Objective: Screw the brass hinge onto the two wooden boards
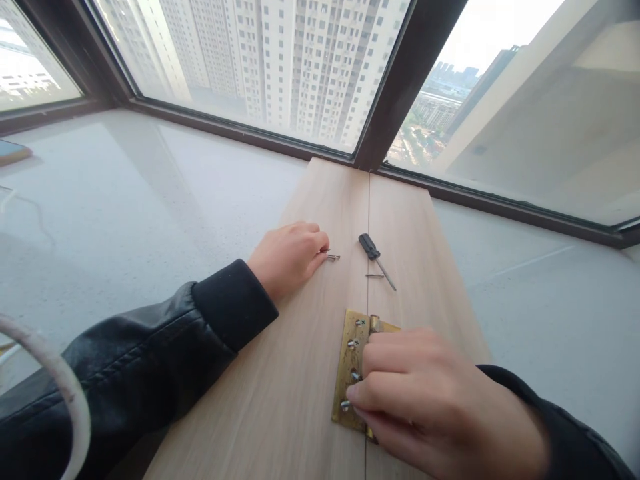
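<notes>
A brass hinge (345, 360) lies across the seam between two pale wooden boards (280, 387). Several silver screws (353, 343) stand tilted in the holes of its left leaf. Over the right leaf my right hand (425, 393) is closed, thumb and forefinger around a screw (345, 405) at the lowest left hole; much of that leaf is hidden. My left hand (293, 257) rests farther up the left board, fingertips pinched on small screws (333, 257). A black-handled screwdriver (370, 247) lies at the seam, with another screw (374, 275) by its shaft.
Dark window frames (240, 133) border the far edge of a white speckled sill (210, 173), on which the boards lie. A white curved tube or cable (70, 393) crosses the near left. A phone-like object (14, 153) sits at the far left.
</notes>
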`<action>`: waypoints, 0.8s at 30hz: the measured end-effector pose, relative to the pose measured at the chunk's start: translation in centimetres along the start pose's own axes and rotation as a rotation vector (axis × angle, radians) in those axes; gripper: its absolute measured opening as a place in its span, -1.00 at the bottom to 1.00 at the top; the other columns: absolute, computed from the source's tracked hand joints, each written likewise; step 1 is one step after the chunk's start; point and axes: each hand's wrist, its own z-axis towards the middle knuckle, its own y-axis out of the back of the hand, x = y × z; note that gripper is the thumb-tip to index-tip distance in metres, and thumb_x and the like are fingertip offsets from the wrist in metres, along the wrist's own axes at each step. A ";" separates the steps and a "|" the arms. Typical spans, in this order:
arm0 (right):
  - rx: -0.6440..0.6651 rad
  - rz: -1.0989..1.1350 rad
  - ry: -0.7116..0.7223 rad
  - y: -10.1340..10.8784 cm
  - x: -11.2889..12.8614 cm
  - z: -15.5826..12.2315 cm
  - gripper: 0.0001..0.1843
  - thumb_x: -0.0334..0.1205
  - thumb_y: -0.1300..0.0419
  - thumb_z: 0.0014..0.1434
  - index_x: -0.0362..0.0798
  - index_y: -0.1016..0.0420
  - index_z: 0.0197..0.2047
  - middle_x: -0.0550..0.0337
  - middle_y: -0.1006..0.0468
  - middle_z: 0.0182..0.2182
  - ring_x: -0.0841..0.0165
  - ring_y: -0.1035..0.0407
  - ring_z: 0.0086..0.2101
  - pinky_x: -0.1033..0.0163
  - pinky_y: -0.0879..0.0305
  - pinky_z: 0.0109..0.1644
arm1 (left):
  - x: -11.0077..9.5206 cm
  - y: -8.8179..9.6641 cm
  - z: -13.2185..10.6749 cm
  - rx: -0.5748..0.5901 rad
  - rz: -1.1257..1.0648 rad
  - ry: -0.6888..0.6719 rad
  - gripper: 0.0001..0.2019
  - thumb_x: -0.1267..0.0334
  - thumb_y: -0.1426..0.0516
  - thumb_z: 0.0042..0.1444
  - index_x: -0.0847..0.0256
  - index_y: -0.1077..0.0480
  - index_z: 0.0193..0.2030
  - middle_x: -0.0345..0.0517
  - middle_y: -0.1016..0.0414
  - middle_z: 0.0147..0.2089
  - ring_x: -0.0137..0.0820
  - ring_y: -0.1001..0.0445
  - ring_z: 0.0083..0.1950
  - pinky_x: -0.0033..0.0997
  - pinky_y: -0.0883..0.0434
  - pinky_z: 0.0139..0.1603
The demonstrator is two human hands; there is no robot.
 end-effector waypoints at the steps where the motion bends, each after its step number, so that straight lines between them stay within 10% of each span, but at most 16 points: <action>1: 0.024 -0.044 0.011 0.0 0.0 0.1 -0.79 -0.48 -0.05 0.18 -0.13 -0.44 -0.41 0.21 -0.27 -0.52 0.37 -0.02 -0.52 0.18 0.12 -0.52 | 0.0 0.0 0.0 -0.004 0.016 0.002 -0.78 0.27 0.02 0.24 0.25 -0.43 -0.26 -0.07 -0.47 -0.20 -0.28 -0.41 -0.17 -0.32 -0.27 -0.26; 14: 0.110 -0.283 0.003 0.3 1.3 -0.4 -0.44 -0.37 0.32 0.46 -0.11 -0.30 -0.48 0.23 -0.30 -0.54 0.38 -0.09 -0.51 0.19 0.12 -0.48 | -0.1 -0.2 0.4 -0.023 0.002 0.025 -0.80 0.27 0.02 0.24 0.23 -0.41 -0.25 -0.12 -0.47 -0.20 -0.31 -0.43 -0.17 -0.35 -0.25 -0.30; 24: 0.128 -0.483 0.044 -0.7 1.5 -1.0 -0.53 -0.01 0.01 0.40 -0.07 -0.41 -0.45 0.17 -0.32 -0.58 0.37 -0.19 -0.51 0.28 -0.17 -0.43 | -0.1 -0.2 0.3 -0.026 -0.035 0.037 -0.81 0.28 0.00 0.21 0.22 -0.44 -0.26 -0.12 -0.48 -0.20 -0.32 -0.44 -0.19 -0.37 -0.23 -0.33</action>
